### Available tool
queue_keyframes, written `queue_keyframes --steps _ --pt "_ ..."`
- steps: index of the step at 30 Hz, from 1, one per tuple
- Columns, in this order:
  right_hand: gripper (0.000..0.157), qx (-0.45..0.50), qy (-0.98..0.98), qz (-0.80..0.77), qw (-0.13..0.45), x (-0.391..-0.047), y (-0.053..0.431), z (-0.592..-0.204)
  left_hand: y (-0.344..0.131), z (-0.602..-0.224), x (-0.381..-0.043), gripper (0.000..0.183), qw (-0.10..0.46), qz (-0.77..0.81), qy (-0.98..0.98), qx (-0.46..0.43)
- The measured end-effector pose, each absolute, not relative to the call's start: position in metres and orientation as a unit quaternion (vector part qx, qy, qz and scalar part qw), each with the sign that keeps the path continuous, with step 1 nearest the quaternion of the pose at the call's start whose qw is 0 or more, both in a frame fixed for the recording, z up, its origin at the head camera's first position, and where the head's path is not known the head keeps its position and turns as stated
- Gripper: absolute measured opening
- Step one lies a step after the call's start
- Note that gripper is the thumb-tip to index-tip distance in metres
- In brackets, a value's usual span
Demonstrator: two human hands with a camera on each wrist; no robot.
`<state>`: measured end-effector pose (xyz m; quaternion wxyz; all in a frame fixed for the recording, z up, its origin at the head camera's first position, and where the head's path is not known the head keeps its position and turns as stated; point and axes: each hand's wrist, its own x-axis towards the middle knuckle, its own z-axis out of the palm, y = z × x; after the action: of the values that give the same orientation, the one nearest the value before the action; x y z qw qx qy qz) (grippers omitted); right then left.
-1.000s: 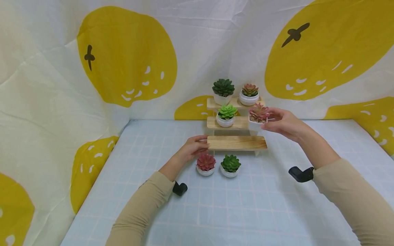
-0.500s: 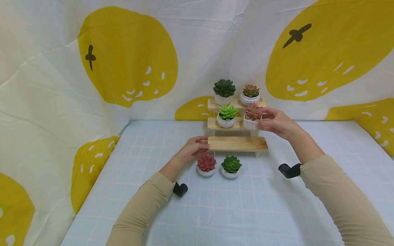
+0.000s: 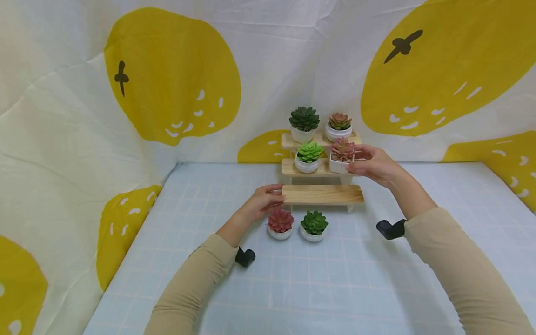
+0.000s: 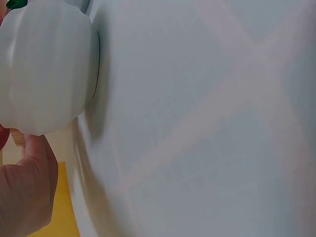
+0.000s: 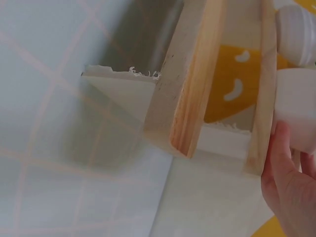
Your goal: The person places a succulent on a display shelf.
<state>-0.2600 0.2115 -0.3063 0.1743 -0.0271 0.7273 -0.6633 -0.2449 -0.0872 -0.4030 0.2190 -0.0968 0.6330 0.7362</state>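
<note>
My right hand (image 3: 375, 166) holds the white square pot of a pink succulent (image 3: 342, 152) from its right side. That pot sits at the right end of the middle step of a three-step wooden stand (image 3: 322, 195), beside a bright green succulent (image 3: 309, 157). In the right wrist view, fingertips (image 5: 282, 136) press the white pot (image 5: 298, 106) right at the step's edge. My left hand (image 3: 264, 202) grips the left end of the lowest step. In the left wrist view a white pot (image 4: 47, 69) partly hides those fingers.
On the top step stand a dark green succulent (image 3: 304, 124) and an orange-green one (image 3: 339, 127). A red succulent (image 3: 280, 224) and a green one (image 3: 314, 226) stand on the table (image 3: 318, 288) before the stand. A lemon-print cloth (image 3: 272, 60) hangs behind.
My right hand has moved left and slightly inward with the pink succulent, from the step's right end onto the step beside the bright green one. My left hand stays in place.
</note>
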Motion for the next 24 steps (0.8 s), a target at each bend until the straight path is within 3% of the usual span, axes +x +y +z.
queue_keyframes --steps 8,24 --pt "0.063 -0.030 0.730 -0.661 0.170 -0.2626 0.2116 -0.3073 -0.0869 -0.4029 -0.2453 0.049 0.219 0.738 0.631 -0.093" --pt "0.071 -0.036 0.744 -0.646 0.168 -0.2605 0.2202 -0.3079 -0.0870 -0.4016 -0.2448 0.049 0.220 0.736 0.634 -0.092"
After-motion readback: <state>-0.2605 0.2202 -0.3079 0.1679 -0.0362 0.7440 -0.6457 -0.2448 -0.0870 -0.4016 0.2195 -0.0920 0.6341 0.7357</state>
